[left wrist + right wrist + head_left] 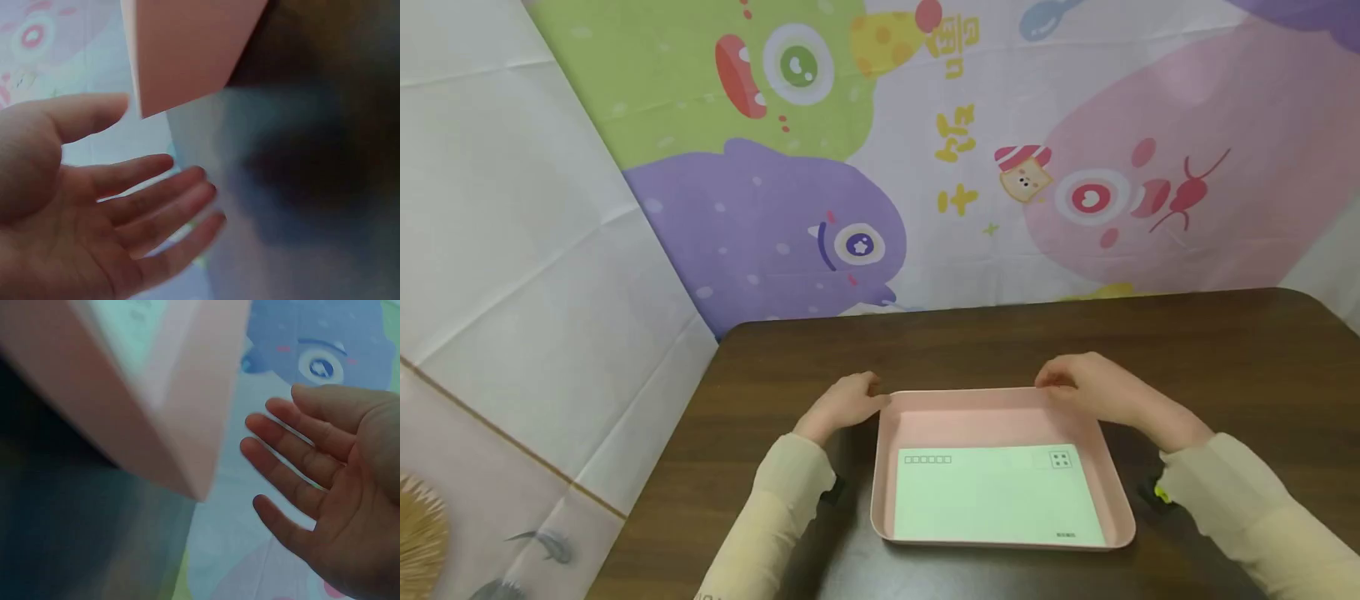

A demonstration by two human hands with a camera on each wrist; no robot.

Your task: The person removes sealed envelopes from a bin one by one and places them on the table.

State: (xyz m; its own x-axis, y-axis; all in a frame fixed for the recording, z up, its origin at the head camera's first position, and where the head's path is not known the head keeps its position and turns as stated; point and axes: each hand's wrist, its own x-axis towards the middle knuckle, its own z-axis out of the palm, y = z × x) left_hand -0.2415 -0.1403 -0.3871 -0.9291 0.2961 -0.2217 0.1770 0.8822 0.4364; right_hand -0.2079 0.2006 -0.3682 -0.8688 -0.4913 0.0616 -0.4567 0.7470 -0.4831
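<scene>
A pink rectangular tray sits on the dark wooden table. Inside it lies a pale green envelope, printed with a row of small boxes and a stamp square. My left hand is at the tray's far left corner; in the left wrist view its fingers are spread and hold nothing, with the thumb tip close beside the corner. At the far right corner is my right hand. The right wrist view shows its fingers extended and apart from the tray wall.
The brown table extends around the tray on all sides. Behind it hangs a cloth with cartoon monsters, and a white curtain-like sheet is on the left. Dark wrist devices show under both sleeves.
</scene>
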